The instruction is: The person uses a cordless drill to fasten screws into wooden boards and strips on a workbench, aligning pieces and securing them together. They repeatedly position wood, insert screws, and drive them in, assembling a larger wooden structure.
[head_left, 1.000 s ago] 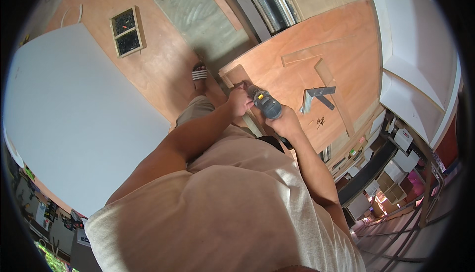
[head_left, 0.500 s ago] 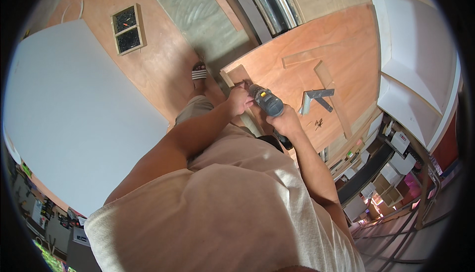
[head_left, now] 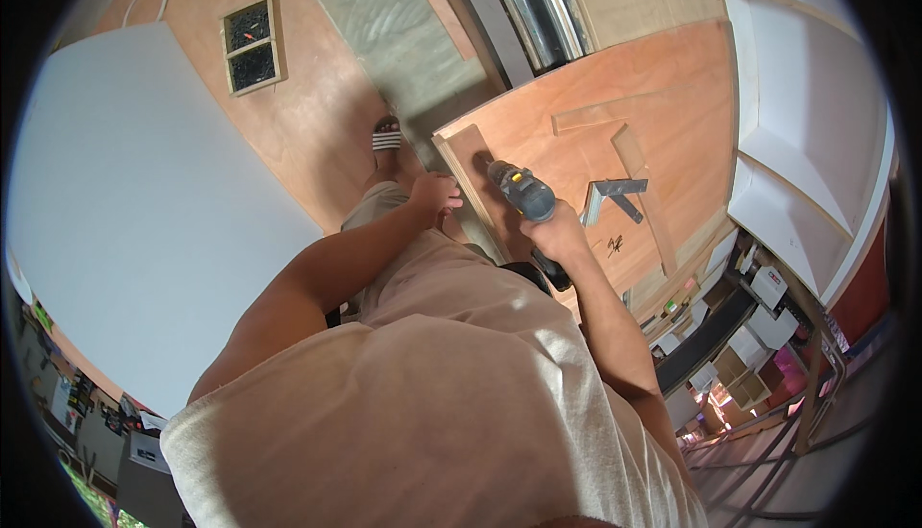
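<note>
My right hand [head_left: 555, 232] is wrapped round the grip of a dark grey cordless drill [head_left: 526, 194] with a yellow mark. The drill's tip meets or hovers just over a flat wooden strip [head_left: 469, 148] along the left edge of a plywood panel [head_left: 557, 168]; which of the two I cannot tell. My left hand [head_left: 439, 194] is curled beside that edge, apart from drill and strip. Whatever its fingers may hold is hidden. To the drill's right lie a metal square [head_left: 617, 189] and a small pile of screws [head_left: 615, 245].
Loose wooden strips [head_left: 595, 117] lie on the panel. A two-part wooden box [head_left: 252, 46] of dark screws sits on the plywood at upper left. A large white board [head_left: 144, 211] fills the left; white shelving [head_left: 802, 134] stands at right. My sandalled foot [head_left: 386, 134] is near the panel.
My left hand has drawn back to the left, away from the drill tip and the strip. The drill stays in my right hand at nearly the same spot.
</note>
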{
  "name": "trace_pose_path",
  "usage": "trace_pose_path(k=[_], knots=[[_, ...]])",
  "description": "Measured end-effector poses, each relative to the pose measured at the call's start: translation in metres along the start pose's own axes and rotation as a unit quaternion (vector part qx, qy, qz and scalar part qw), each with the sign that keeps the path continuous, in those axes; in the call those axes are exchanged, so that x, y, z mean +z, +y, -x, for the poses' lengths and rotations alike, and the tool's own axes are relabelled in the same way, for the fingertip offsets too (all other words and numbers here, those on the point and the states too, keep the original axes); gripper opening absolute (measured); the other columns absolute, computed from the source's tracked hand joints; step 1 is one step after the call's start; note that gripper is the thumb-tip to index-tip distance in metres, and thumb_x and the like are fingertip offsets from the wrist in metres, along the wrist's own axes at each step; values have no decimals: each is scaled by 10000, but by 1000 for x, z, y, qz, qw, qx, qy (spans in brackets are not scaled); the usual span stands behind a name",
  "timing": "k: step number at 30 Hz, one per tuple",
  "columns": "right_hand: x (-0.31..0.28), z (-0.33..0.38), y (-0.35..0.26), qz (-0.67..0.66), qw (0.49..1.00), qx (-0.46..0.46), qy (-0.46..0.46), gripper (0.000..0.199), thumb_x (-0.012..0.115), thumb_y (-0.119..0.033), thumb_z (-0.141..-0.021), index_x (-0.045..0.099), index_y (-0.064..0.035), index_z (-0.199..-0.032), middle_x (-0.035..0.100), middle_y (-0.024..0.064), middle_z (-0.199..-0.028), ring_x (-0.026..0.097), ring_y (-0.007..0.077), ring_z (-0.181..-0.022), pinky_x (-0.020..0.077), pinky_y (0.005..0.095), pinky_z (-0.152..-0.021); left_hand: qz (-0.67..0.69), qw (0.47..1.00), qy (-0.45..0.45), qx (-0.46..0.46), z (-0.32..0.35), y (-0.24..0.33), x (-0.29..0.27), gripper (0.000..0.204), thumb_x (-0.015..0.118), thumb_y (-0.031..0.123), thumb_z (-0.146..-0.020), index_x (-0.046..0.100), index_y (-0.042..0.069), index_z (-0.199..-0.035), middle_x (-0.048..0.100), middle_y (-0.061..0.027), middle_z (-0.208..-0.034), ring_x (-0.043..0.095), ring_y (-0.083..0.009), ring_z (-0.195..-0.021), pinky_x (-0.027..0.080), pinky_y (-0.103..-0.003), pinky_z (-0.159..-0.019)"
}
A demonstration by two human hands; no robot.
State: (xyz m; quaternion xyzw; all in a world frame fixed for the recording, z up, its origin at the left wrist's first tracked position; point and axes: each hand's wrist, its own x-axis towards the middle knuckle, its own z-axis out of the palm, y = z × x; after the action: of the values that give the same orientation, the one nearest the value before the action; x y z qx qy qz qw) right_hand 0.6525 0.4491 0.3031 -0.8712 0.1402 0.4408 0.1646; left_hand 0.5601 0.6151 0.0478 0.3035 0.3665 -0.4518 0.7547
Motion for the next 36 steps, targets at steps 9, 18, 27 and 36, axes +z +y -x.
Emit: trace_pose_path(k=[9, 18, 27, 36], knots=[[0, -2, -1, -2, 1000, 21, -6, 329, 689, -207, -719, 683, 40, -937, 693, 264, -899, 691, 382, -903, 540, 416, -782, -50, 992, 81, 84, 0, 10, 17, 283, 704, 189, -852, 629, 7, -1056, 643, -85, -917, 636, -179, -756, 474, -334, -570], [4, 0, -10, 37, 999, 8, 2, 350, 693, -223, -731, 685, 15, -987, 697, 254, -926, 689, 381, -923, 543, 412, -798, -79, 980, 151, 104, -18, 11, 36, 189, 719, 131, -860, 659, 11, -994, 651, -74, -833, 594, -171, -725, 483, -368, -647], [2, -5, 50, -67, 995, -72, 13, 371, 698, -166, -711, 653, 23, -1028, 709, 189, -920, 694, 296, -877, 533, 368, -777, -72, 981, 127, 127, -10, 13, 38, 216, 718, 136, -857, 643, 16, -1020, 641, -50, -851, 590, -160, -771, 483, -341, -701], [38, -76, 173, -311, 895, -176, 267, 339, 745, -34, -829, 601, -7, -1135, 657, 60, -998, 635, 162, -888, 523, 312, -800, 10, 955, 170, 242, -25, -23, 48, 208, 665, 172, -918, 632, 26, -1062, 629, -16, -891, 551, -112, -775, 463, -301, -710]])
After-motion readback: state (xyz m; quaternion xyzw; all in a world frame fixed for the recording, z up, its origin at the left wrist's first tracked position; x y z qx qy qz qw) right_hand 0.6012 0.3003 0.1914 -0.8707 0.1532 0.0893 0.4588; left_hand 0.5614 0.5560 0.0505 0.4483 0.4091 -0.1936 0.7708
